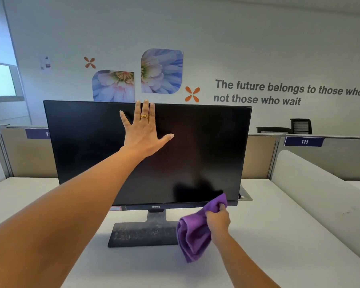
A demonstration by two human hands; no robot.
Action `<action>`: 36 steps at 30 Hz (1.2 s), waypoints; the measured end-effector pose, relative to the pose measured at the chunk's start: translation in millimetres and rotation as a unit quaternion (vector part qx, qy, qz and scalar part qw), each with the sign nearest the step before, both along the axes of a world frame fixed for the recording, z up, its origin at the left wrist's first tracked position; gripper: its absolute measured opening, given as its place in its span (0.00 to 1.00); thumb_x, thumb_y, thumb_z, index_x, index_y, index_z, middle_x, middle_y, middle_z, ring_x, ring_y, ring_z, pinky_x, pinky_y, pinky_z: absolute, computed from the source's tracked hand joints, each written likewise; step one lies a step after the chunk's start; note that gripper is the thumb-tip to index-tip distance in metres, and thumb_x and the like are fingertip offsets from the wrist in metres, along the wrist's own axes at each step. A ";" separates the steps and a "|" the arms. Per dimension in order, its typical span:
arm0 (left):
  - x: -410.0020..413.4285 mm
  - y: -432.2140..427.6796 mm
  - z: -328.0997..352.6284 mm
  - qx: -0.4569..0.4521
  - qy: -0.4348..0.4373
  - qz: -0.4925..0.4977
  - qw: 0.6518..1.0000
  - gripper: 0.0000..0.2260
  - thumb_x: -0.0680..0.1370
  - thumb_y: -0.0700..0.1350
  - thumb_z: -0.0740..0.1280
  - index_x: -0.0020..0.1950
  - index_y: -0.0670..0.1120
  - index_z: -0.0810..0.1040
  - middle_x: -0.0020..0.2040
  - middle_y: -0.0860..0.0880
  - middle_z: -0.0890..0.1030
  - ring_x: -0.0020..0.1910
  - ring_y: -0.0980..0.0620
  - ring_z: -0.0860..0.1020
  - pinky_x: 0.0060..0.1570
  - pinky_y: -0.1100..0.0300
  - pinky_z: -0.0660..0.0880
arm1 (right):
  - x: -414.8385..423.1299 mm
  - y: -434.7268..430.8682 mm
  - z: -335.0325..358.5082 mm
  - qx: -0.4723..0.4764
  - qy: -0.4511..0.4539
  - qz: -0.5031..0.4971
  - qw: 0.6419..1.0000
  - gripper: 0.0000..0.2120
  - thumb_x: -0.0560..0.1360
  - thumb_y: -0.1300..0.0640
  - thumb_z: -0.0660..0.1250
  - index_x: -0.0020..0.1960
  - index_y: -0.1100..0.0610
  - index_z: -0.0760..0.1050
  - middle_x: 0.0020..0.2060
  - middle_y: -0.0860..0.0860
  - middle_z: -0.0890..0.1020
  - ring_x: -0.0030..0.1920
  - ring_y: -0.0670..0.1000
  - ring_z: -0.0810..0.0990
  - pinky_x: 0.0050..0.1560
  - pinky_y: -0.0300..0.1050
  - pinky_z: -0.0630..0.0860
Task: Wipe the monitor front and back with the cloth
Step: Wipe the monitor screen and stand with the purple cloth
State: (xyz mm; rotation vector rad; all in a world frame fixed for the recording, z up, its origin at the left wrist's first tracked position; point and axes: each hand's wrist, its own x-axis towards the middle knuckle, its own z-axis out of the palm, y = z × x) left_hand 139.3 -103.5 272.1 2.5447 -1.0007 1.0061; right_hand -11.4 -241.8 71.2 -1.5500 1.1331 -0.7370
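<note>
A black monitor (206, 142) with a dark screen stands on its dusty base (141, 233) on a white desk (279, 235). My left hand (142, 132) lies flat against the upper middle of the screen, fingers spread and straight, fingertips reaching the top edge. My right hand (217, 221) grips a bunched purple cloth (193, 231) at the screen's lower right corner. The cloth's top touches the bottom bezel and the rest hangs down over the desk. The monitor's back is hidden.
Beige partition panels (258, 156) with number tags stand behind the desk. A white rounded divider (312, 183) runs along the desk's right side. A grey cable opening (245, 194) sits behind the monitor at right. Black chairs (300, 125) stand far back.
</note>
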 end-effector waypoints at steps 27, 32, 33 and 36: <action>74.3 145.7 -85.5 -0.040 -0.007 0.021 0.999 0.35 0.77 0.61 0.57 0.76 0.46 0.47 0.77 0.47 0.45 0.75 0.49 0.41 0.68 0.35 0.41 | 117.3 178.4 -16.4 -0.113 0.038 0.159 0.980 0.24 0.78 0.65 0.60 0.71 0.57 0.59 0.66 0.54 0.63 0.59 0.51 0.71 0.52 0.30 0.71; 88.6 182.9 -124.0 -0.039 0.038 0.061 0.997 0.34 0.74 0.62 0.54 0.75 0.44 0.58 0.76 0.43 0.56 0.74 0.42 0.55 0.64 0.31 0.50 | 139.5 215.3 -21.1 -0.233 0.106 0.245 0.935 0.22 0.79 0.63 0.57 0.72 0.56 0.57 0.58 0.48 0.64 0.58 0.49 0.71 0.52 0.33 0.68; 89.8 190.0 -135.0 -0.046 0.054 0.070 0.995 0.34 0.74 0.62 0.54 0.75 0.44 0.58 0.75 0.43 0.57 0.74 0.41 0.56 0.64 0.31 0.50 | 142.3 220.7 -20.9 -0.263 0.111 0.259 0.923 0.21 0.79 0.64 0.56 0.71 0.57 0.59 0.60 0.50 0.65 0.61 0.52 0.70 0.55 0.37 0.68; 89.0 212.9 -172.1 -0.080 0.128 0.099 0.984 0.35 0.73 0.63 0.53 0.74 0.44 0.59 0.75 0.43 0.56 0.74 0.40 0.55 0.65 0.31 0.48 | 151.4 232.8 -28.9 -0.335 0.108 0.314 0.882 0.25 0.75 0.68 0.57 0.71 0.61 0.60 0.71 0.59 0.57 0.70 0.63 0.60 0.69 0.56 0.62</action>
